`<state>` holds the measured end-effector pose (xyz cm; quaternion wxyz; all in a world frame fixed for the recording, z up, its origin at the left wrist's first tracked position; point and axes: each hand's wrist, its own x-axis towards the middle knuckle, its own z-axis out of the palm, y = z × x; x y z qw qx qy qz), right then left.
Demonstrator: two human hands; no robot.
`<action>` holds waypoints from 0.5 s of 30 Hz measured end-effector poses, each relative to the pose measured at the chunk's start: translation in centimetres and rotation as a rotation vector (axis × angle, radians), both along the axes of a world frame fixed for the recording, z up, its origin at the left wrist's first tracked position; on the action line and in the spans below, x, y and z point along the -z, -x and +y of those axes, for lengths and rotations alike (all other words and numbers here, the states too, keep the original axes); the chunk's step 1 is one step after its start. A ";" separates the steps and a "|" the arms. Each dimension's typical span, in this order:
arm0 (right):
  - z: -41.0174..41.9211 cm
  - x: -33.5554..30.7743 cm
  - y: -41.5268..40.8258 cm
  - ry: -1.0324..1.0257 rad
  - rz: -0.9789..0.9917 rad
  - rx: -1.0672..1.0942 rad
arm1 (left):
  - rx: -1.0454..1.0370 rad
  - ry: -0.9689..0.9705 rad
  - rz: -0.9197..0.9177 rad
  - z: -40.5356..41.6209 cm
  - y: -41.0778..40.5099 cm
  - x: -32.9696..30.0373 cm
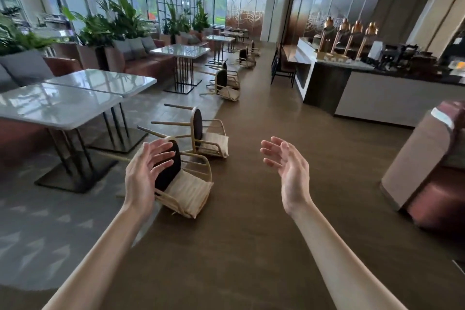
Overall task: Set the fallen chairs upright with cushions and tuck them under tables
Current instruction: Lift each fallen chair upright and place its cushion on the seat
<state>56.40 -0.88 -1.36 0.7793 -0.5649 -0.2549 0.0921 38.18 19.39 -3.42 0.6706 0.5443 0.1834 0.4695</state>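
Observation:
Several tan wooden chairs lie tipped over in a row on the brown floor along the tables. The nearest fallen chair (pixel 187 187) has a dark seat and a beige cushion. A second fallen chair (pixel 208 139) lies just behind it, and a third (pixel 226 84) farther back. My left hand (pixel 144 167) is held up in front of the nearest chair's dark seat, fingers spread, holding nothing. My right hand (pixel 286 167) hovers over bare floor to the right, palm inward, fingers relaxed and empty. Two white-topped tables (pixel 57 105) stand to the left of the nearest chairs.
More tables (pixel 180 50) and a brown sofa (pixel 143 63) with grey pillows and plants line the window side. A serving counter (pixel 377 88) stands at the right. A padded seat (pixel 425 158) is at the near right. Wide brown floor runs down the middle.

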 end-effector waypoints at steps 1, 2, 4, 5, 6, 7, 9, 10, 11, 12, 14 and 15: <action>1.3 0.0 -2.3 0.013 0.011 -0.020 | -0.018 0.020 0.006 0.8 -1.9 0.2; 2.8 0.0 -4.5 0.031 0.029 -0.042 | -0.040 0.050 0.019 1.7 -3.7 0.2; 6.1 -0.3 -8.7 0.056 0.040 -0.087 | -0.100 0.087 0.028 3.7 -7.3 0.4; 8.1 -0.4 -11.0 0.068 0.039 -0.116 | -0.124 0.097 0.032 5.0 -9.3 0.6; 9.9 -0.3 -12.7 0.078 0.044 -0.144 | -0.136 0.103 0.037 6.1 -10.7 0.8; 11.8 -0.2 -14.2 0.092 0.053 -0.174 | -0.147 0.115 0.039 7.3 -12.1 1.1; 15.9 0.7 -17.2 0.110 0.064 -0.243 | -0.183 0.143 0.038 10.0 -14.8 2.0; 17.9 1.4 -18.6 0.116 0.074 -0.270 | -0.201 0.157 0.040 11.4 -16.0 2.6; 19.7 2.1 -19.9 0.125 0.089 -0.292 | -0.219 0.171 0.043 12.7 -17.2 3.3; 22.0 3.1 -21.4 0.139 0.105 -0.313 | -0.242 0.190 0.044 14.4 -18.6 4.2; 25.9 4.9 -24.2 0.172 0.137 -0.344 | -0.282 0.236 0.051 17.4 -21.2 6.0; 28.1 5.9 -25.8 0.189 0.150 -0.361 | -0.303 0.263 0.054 19.3 -22.8 7.1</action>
